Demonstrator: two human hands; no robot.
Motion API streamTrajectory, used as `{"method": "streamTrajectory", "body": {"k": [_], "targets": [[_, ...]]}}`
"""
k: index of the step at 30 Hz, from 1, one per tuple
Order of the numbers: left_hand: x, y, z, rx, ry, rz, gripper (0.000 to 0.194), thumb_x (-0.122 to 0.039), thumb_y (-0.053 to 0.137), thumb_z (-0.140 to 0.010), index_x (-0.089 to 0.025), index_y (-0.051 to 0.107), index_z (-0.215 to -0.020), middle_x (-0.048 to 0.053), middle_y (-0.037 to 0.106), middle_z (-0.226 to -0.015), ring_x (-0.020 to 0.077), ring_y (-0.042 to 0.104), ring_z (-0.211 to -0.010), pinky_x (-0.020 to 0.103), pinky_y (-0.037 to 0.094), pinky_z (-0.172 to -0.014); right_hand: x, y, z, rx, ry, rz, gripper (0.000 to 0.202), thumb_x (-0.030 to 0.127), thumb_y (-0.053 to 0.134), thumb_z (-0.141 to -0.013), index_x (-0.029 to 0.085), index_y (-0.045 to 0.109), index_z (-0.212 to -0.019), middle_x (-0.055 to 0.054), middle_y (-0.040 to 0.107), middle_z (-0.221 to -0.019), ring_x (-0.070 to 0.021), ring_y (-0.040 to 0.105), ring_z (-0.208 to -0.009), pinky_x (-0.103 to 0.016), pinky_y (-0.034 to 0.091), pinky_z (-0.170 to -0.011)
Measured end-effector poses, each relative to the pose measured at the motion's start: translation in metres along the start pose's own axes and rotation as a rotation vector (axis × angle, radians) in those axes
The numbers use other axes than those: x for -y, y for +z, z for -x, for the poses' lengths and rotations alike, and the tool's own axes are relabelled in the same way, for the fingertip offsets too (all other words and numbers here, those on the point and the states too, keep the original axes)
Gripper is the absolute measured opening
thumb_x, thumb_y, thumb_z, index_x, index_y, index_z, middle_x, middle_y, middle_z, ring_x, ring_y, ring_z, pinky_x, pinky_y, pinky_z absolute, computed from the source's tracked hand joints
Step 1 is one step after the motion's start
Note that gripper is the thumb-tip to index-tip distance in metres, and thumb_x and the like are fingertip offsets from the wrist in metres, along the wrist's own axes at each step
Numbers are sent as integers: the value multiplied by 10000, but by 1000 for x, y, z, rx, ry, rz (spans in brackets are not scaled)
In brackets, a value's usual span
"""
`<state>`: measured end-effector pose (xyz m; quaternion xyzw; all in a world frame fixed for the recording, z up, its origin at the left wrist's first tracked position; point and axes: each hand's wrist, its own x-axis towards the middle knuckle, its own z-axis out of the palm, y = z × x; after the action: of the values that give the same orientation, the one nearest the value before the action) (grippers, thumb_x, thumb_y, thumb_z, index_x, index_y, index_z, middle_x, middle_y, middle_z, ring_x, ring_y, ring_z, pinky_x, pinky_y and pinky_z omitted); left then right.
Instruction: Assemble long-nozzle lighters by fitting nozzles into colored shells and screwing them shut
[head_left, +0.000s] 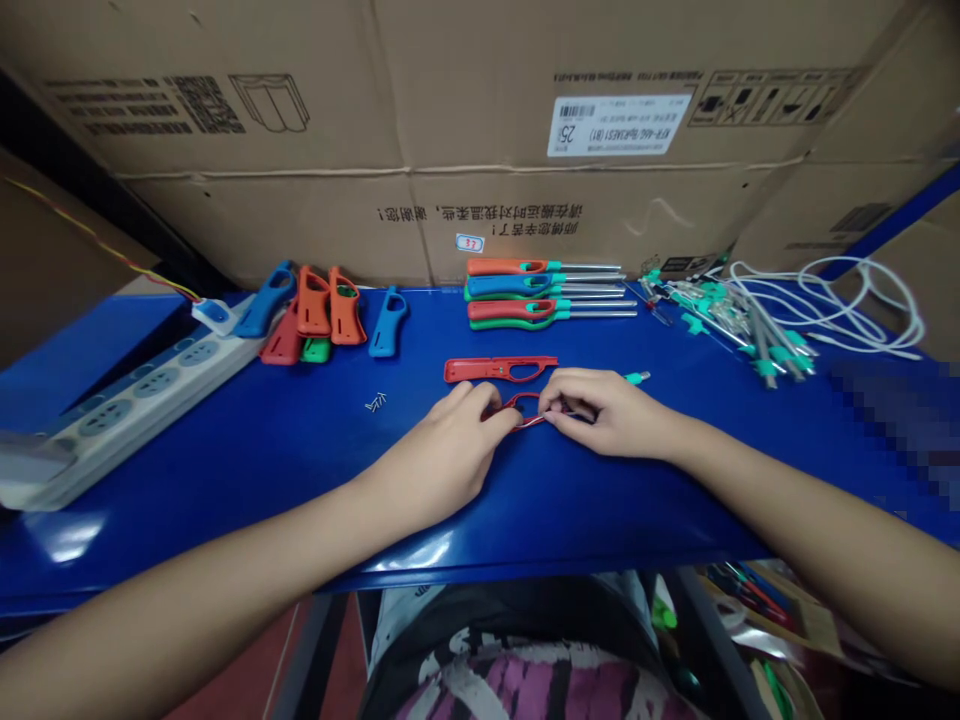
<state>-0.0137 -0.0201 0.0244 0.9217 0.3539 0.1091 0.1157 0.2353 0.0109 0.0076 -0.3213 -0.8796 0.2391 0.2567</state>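
Low over the blue table, my left hand (469,435) is closed on a red plastic shell (523,402) with a loop-shaped handle. My right hand (604,412) pinches a thin wire-like piece at the shell's right side; a teal tip (637,378) shows just beyond that hand. Another red shell half (499,369) lies directly behind the hands. Small screws (376,402) lie in a little pile to the left. Further back, several lighters with metal rods (551,295) are stacked side by side. The fingers hide much of the held shell.
Blue, orange, red and green shells (313,310) lie at the back left, beside a white power strip (139,400). Metal rods with teal parts (739,320) and a white cable (877,300) are at the back right. A cardboard sheet (300,220) stands behind the table (660,510).
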Motion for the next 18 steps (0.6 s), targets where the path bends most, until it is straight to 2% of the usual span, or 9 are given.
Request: {"method": "streamTrajectory", "body": {"k": [2, 7, 18], "targets": [[-2, -1, 0, 9, -1, -28, 330, -87, 443, -982, -166, 609, -1256, 125, 548, -1152, 262, 521, -1089, 460, 518, -959, 1, -1, -1, 24, -45, 39, 78, 165, 571, -928, 178, 644, -950, -14, 621, -858, -84, 472, -626, -213, 404, -596], [-2, -3, 0, 22, 5, -57, 332, -96, 451, -982, -180, 622, -1255, 121, 556, -1150, 259, 527, -1087, 445, 525, -947, -1, -2, 0, 18, -99, 32, 105, 164, 580, -927, 173, 672, -976, -32, 634, -872, -95, 500, -644, -225, 425, -611], [0, -4, 0, 3, 17, -18, 326, -101, 440, -985, -177, 622, -1244, 121, 573, -1139, 260, 539, -1075, 446, 520, -940, -3, -3, 1, 14, -118, 39, 86, 174, 584, -943, 177, 662, -981, -25, 638, -859, -96, 504, -642, -228, 429, -604]]}}
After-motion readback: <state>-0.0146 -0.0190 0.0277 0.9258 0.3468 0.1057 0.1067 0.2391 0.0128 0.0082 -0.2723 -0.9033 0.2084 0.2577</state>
